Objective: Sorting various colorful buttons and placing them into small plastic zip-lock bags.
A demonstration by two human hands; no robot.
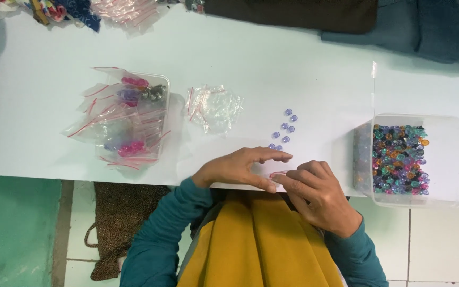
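Observation:
My left hand (240, 167) and my right hand (314, 191) meet at the near edge of the white table (272, 58). Together their fingertips pinch a small clear zip bag with a pink strip (277, 175). Several small purple beads (285, 127) lie loose on the table just beyond my left fingers. A clear plastic tub (455, 159) at the right holds a heap of mixed coloured beads (399, 159).
At the left a clear tub (163, 85) holds filled zip bags with pink and purple beads. Empty zip bags (212, 108) lie in the middle, more at the top edge (128, 10). Dark fabric (293, 13) and denim (426, 26) lie at the far edge.

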